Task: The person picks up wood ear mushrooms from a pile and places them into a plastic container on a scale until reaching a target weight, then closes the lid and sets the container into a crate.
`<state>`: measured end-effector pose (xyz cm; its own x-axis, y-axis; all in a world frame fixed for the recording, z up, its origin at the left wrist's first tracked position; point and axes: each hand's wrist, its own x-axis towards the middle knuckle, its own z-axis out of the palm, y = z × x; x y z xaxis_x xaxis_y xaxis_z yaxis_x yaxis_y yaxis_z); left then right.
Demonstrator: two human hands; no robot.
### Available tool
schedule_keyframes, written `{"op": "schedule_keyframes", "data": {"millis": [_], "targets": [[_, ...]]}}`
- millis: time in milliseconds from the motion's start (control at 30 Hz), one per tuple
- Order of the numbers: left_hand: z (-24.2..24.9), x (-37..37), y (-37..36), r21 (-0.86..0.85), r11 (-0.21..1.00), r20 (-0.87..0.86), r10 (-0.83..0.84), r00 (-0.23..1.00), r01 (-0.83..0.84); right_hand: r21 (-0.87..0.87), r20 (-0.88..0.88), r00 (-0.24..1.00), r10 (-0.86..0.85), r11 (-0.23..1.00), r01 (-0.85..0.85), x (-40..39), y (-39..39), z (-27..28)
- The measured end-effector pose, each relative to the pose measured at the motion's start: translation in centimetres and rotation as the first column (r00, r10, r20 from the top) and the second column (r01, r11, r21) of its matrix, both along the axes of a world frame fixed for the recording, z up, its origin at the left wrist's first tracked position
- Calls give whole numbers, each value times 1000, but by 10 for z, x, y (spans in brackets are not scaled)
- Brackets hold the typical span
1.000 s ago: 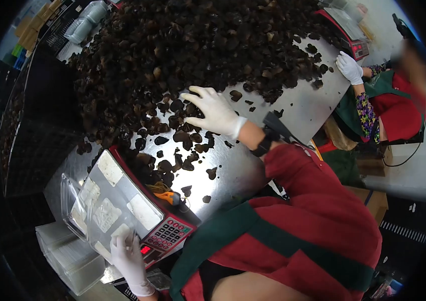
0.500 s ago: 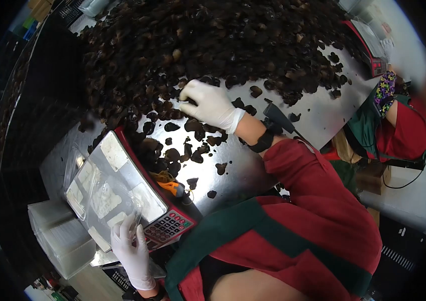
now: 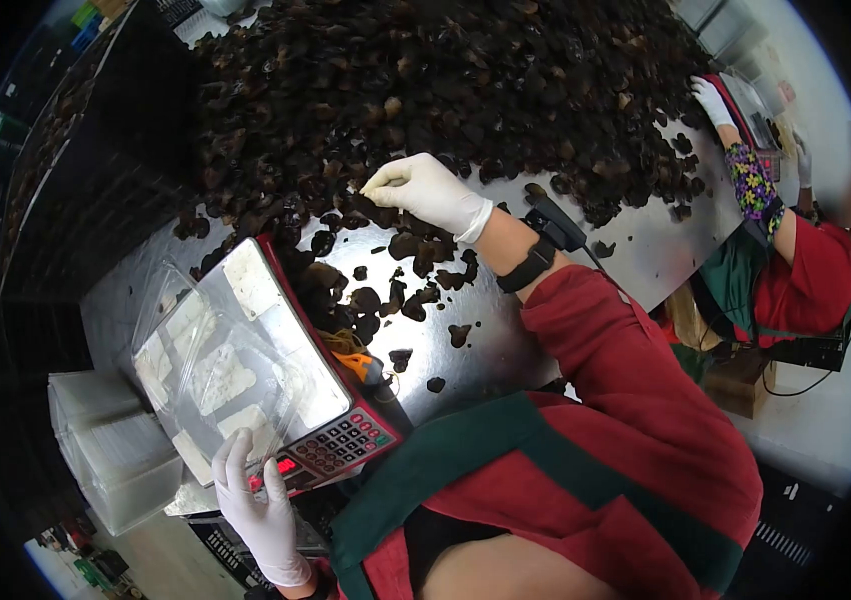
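Note:
My right hand [image 3: 432, 197], in a white glove, is at the near edge of a large heap of dark wood ear mushrooms [image 3: 465, 90]. Its thumb and fingertips are pinched together on a dark mushroom piece. Low on the left, my gloved left hand [image 3: 257, 510] holds nothing, thumb and fingers apart, beside the front edge of a red-framed weighing scale [image 3: 330, 385]. On the scale's plate lies a clear plastic container [image 3: 235, 360], a little above my left fingertips. A red display glows near my left thumb.
Stacked clear containers [image 3: 115, 450] stand left of the scale. An orange-handled tool [image 3: 357, 365] lies along its right side. Loose mushroom pieces [image 3: 413, 300] dot the metal table [image 3: 490, 345]. A co-worker's gloved hand [image 3: 713, 100] rests by another scale [image 3: 753, 115]. A dark crate wall rises at left.
My left hand has moved off the plastic container, its fingers spreading, and the scale's display now shows. My right fingers have closed into a pinch at the heap. A co-worker's hand has reached farther forward.

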<state>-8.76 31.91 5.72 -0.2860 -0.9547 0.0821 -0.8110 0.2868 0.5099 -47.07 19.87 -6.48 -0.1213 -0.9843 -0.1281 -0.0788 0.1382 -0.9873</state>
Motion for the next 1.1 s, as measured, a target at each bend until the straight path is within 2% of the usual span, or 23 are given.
{"op": "schedule_keyframes", "data": {"millis": [33,100,267,333,367,400,467,500,533,600,633,667,700,733,800,867,900,933,967,1000,1033,1067,1100], "targets": [[1,1,1,22,1000,1,14,1000,-14,-4,-1,1000,6,1000,-6,0,1,2],[0,2,1,28,1000,-7,3,1000,-3,28,143,990,-5,1000,1,2,4,4],[-6,3,4,-40,999,35,-20,999,22,18,221,975,15,1000,-20,9,11,3],[-10,3,6,0,1000,-55,24,998,-24,38,297,955,23,999,-35,26,17,26],[-13,7,5,-100,993,29,-52,998,54,-10,261,962,76,997,-77,41,24,55],[-14,8,6,-102,993,35,-51,998,54,-54,221,968,123,992,-113,57,30,75],[-17,5,6,-43,995,-30,-91,995,90,-317,149,971,186,939,-131,102,26,87],[-23,5,7,-33,998,-71,-60,996,58,-507,20,981,192,847,-156,124,23,85],[-23,1,7,-40,995,-77,-94,993,91,-323,125,938,324,907,-271,136,36,115],[-23,-8,6,-71,996,-104,-63,993,55,-577,-150,956,252,763,-292,178,28,101],[-25,-12,5,-92,995,-120,-56,991,45,-671,-277,953,124,684,-284,204,20,83],[-29,-12,5,-91,993,-121,-80,989,70,-592,-450,886,117,704,-393,221,17,72],[-34,-8,3,-126,990,-78,-72,994,62,-383,-667,722,184,747,-543,225,23,77],[-38,-5,1,-163,985,-37,-59,998,52,-301,-758,621,202,736,-607,227,29,72],[-34,-7,-1,-101,993,11,-65,998,66,-454,-820,564,-95,708,-541,212,51,76],[-27,-19,2,-96,992,-81,-93,992,85,-673,-614,773,-159,618,-407,170,66,75],[-27,-19,2,-110,990,-54,-99,994,93,-724,-520,830,-199,618,-305,141,73,69],[-27,-19,2,-99,992,-54,-83,995,78,-719,-493,841,-224,648,-250,110,71,52],[-26,-20,2,-101,991,-53,-95,994,90,-595,-578,787,-217,771,-224,70,82,53],[-26,-20,2,-105,990,-53,-106,993,100,-383,-721,663,-202,913,-138,35,92,42],[-28,-17,1,-103,990,-52,-105,993,99,-131,-816,576,-39,984,-119,1,100,28],[-30,-14,0,-119,990,-61,-80,995,72,-165,-875,469,-118,985,-59,-25,114,8],[-32,-14,1,-133,990,-68,-53,996,43,-110,-913,402,-78,992,-58,-51,123,-9]]}}
